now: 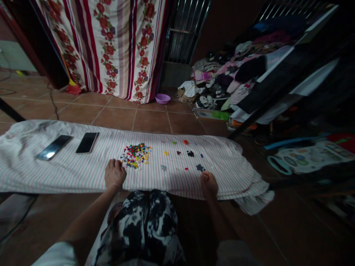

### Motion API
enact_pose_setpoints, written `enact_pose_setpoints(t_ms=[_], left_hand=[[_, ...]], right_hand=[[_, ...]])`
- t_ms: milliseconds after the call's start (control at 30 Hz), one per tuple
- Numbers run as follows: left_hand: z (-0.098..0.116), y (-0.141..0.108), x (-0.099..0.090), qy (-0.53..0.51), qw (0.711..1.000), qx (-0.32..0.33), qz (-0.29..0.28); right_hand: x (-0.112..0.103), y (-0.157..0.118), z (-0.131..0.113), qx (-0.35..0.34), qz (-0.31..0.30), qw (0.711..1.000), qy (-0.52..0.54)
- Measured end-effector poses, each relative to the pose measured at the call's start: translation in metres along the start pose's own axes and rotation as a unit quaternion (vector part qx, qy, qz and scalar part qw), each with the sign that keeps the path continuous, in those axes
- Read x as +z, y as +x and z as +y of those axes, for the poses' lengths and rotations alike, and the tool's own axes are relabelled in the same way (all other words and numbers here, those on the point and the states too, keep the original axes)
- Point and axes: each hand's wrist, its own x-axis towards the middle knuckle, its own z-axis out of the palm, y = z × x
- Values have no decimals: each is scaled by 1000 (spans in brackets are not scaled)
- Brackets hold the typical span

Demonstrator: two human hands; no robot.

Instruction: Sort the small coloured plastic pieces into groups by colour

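A pile of small multicoloured pieces [135, 155] lies on the striped cloth [149, 181]. My left hand [114, 174] rests at the pile's lower left edge, fingers curled; what they hold, if anything, is hidden. To the right are small separate colour groups: yellow [166, 153], black [190, 153], orange-red [185, 142], light grey [164, 167], red [186, 169] and others. My right hand [209, 183] is closed just below the dark grey group [200, 167]; its fingertips are pressed together, and any piece in them is too small to make out.
Two phones, one at far left [54, 147] and one beside it [87, 143], lie on the cloth. Beyond are a floral curtain [111, 48], a purple basin [162, 98] and a heap of clothes [222, 77]. A dark bar slants at right.
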Motion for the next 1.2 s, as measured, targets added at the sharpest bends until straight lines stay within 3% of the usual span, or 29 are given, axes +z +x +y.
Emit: enact_pose_setpoints(t_ms=[167, 267, 433, 667, 900, 1067, 1200], left_hand=[[5, 0, -3, 16, 1000, -10, -22], [9, 0, -6, 38, 998, -14, -39], [11, 0, -7, 56, 997, -15, -40], [4, -4, 5, 45, 999, -26, -12], [4, -4, 6, 15, 999, -34, -3], [5, -5, 7, 5, 999, -45, -2], [6, -4, 6, -6, 999, -48, -6]], right_hand=[[3, -5, -12, 12, 41, 997, 57], [12, -11, -41, -58, 21, 995, 82], [43, -27, -116, -204, -71, 967, 133], [108, -53, -203, -348, -259, 882, 182], [150, -69, -264, -390, -352, 848, 69], [156, -72, -295, -398, -381, 834, -17], [156, -72, -304, -387, -388, 833, -74]])
